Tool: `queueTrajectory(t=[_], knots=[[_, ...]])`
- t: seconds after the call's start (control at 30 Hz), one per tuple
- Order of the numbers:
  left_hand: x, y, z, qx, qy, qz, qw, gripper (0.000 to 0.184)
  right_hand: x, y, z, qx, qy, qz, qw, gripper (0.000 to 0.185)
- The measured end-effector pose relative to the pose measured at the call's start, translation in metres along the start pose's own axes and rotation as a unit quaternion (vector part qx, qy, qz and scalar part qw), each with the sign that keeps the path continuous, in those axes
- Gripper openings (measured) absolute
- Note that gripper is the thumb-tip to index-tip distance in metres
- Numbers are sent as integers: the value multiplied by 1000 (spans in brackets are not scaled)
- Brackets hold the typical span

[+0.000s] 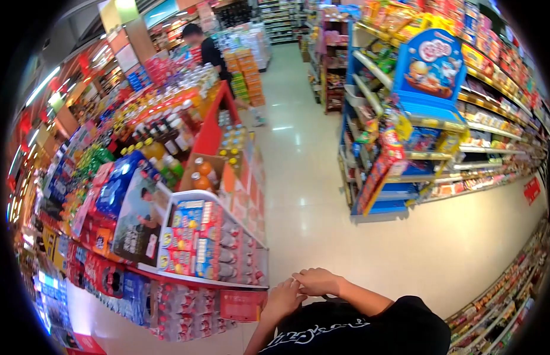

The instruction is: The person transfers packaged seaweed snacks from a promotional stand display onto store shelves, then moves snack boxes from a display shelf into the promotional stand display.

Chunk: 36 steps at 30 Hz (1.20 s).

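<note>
My left hand [282,299] and my right hand [317,281] meet in front of my black shirt [369,331]. Their fingers are curled and touch each other. Whatever lies between them, if anything, is too small or hidden to make out. Closest to my left hand is the corner of a drinks display [263,254], stacked with packs of small bottles [230,251] and red-and-blue cartons [186,236]. Below its shelf hang shrink-wrapped bottles [183,307] and a red box [242,305].
A pale tiled aisle [298,177] runs ahead between the drinks display and a blue snack rack [428,100]. Stocked shelves [500,118] line the right side. Farther along, a person in dark clothes [213,53] stands beside stacked orange crates [248,74].
</note>
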<state>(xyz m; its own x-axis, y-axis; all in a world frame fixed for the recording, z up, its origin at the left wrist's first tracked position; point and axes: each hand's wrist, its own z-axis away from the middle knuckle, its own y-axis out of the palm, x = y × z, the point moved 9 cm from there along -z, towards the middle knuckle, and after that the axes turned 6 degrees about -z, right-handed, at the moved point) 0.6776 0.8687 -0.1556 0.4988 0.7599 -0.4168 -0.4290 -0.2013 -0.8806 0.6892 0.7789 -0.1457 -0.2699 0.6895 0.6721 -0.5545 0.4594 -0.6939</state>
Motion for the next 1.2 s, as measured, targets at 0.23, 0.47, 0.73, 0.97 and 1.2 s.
queueTrajectory(t=[0.23,0.47,0.73,0.97,1.2], knots=[[-171,61,-49,130,151,-36,979,50,-109,-15,157,-15,160,-51,986,29],[-271,109,-80,155,228,-127,953,42,-208,-7,328,-209,312,-22,927,41],[-347,160,-115,287,346,-138,882,31,-264,15,380,-195,369,-161,894,56],[-381,164,-216,294,312,-147,891,43,-316,-56,423,-198,393,-152,885,54],[-474,113,-364,96,318,-105,937,53,-396,-157,486,-189,457,-105,862,65]])
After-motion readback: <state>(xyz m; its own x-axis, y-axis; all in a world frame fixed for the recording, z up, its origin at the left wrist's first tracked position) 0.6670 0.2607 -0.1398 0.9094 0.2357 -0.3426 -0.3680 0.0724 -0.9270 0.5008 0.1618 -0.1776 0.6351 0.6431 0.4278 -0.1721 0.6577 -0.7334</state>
